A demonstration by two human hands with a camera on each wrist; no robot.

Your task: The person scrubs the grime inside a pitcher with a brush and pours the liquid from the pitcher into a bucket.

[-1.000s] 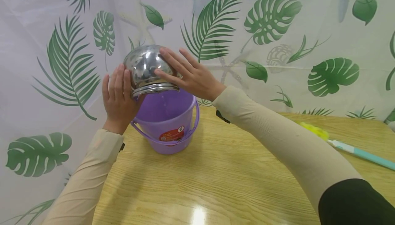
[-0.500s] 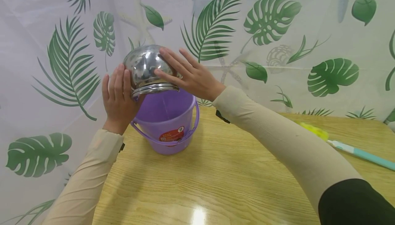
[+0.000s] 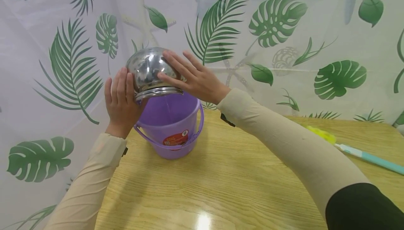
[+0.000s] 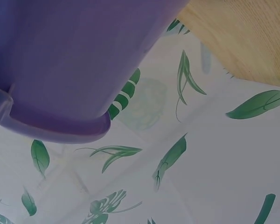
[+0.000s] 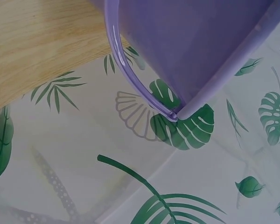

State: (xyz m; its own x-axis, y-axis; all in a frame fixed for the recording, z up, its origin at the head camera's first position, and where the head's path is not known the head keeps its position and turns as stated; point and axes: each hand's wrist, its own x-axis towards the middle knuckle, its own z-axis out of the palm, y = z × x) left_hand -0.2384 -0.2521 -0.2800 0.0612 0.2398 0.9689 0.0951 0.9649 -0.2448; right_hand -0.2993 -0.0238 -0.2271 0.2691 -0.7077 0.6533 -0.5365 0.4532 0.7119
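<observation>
In the head view, a shiny metal bowl (image 3: pixel 152 69) is held upside down and slightly tilted over a purple bucket (image 3: pixel 168 124). My left hand (image 3: pixel 121 98) grips the bowl's left side at the rim, its fingers up along the wall and its thumb hidden. From the right, my right hand (image 3: pixel 197 77) rests spread, fairly straight fingers on the curved outside. A thin, faint streak like a trickle shows below the bowl, inside the bucket. Neither wrist view shows the bowl; both show part of the bucket close up, with its handle (image 5: pixel 119 58) in the right wrist view.
The bucket stands on a wooden table (image 3: pixel 227 181) near its back left corner, close to a leaf-patterned sheet (image 3: pixel 284 86). At the right lies a brush-like tool with a yellow head (image 3: pixel 322 134) and a teal handle (image 3: pixel 380 161), partly behind my right sleeve.
Hands, bowl and bucket keep nearly the same positions. The fine streak below the bowl varies: broken, drop-like marks at first, then a thin line, now fainter.
</observation>
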